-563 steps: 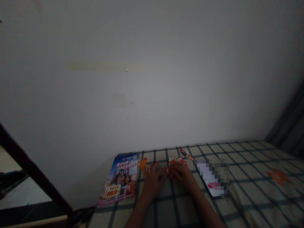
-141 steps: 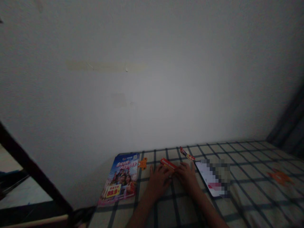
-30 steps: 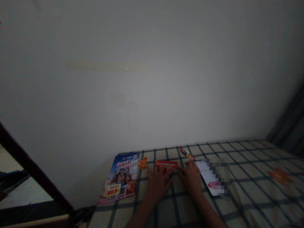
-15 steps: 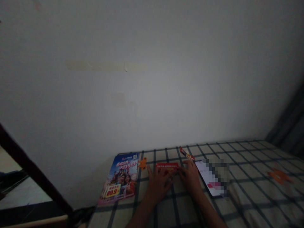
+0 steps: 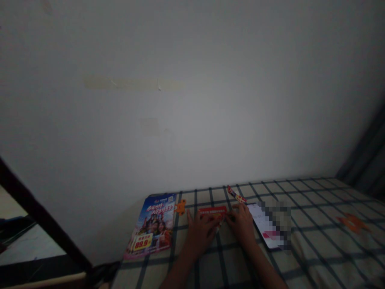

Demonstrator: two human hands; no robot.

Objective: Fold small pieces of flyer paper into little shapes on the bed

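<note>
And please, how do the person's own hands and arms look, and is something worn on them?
The left hand and right hand are ungloved, the forearms bare to the picture's edge, without visible sleeves. Too dim to tell about rings.

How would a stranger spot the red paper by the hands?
Below the pale wall lies a checked cloth. On it, between the colourful flyer and the phone, the left hand rests on the red paper. Unlike the slim strip beyond the right hand, this paper is partly covered by fingers.
</note>
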